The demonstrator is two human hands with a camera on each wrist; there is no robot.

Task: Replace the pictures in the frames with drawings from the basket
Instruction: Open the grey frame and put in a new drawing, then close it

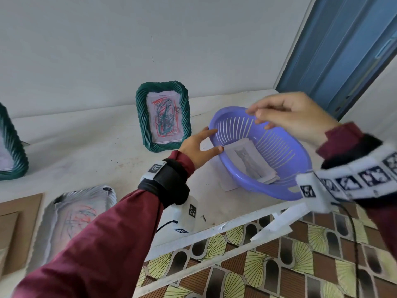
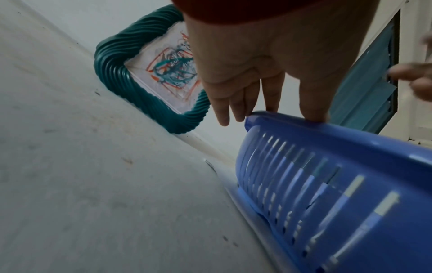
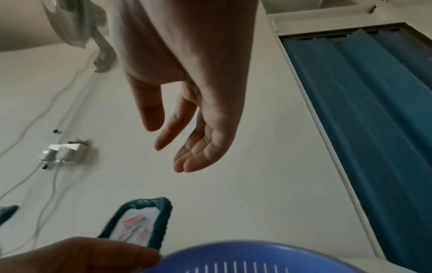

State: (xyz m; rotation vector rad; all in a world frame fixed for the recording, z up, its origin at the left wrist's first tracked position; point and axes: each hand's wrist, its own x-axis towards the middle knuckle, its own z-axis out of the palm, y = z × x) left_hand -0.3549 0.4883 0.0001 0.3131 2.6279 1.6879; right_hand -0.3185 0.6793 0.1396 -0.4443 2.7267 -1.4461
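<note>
The purple slotted basket point(image 1: 279, 166) stands tilted on the white ledge, with a grey printed picture point(image 1: 250, 162) on a small stack of sheets inside. My left hand point(image 1: 216, 139) touches its left rim; in the left wrist view the thumb lies on the basket's rim point(image 2: 350, 140) and the left hand's fingers point(image 2: 233, 110) reach straight past it. My right hand point(image 1: 262, 119) hovers over the far rim, loosely curled and holding nothing, plainly seen as the right hand point(image 3: 168, 146). A green twisted frame point(image 1: 184, 117) with a scribble drawing point(image 1: 164, 119) leans on the wall left of the basket.
A second green frame point(image 1: 12, 147) stands at the far left. A silver frame point(image 1: 53, 222) with a drawing lies flat near the ledge's front edge. A sheet of paper point(image 1: 228, 183) sticks out under the basket. A blue folding door point(image 1: 343, 50) is at the right, a wall socket point(image 3: 63, 151) above.
</note>
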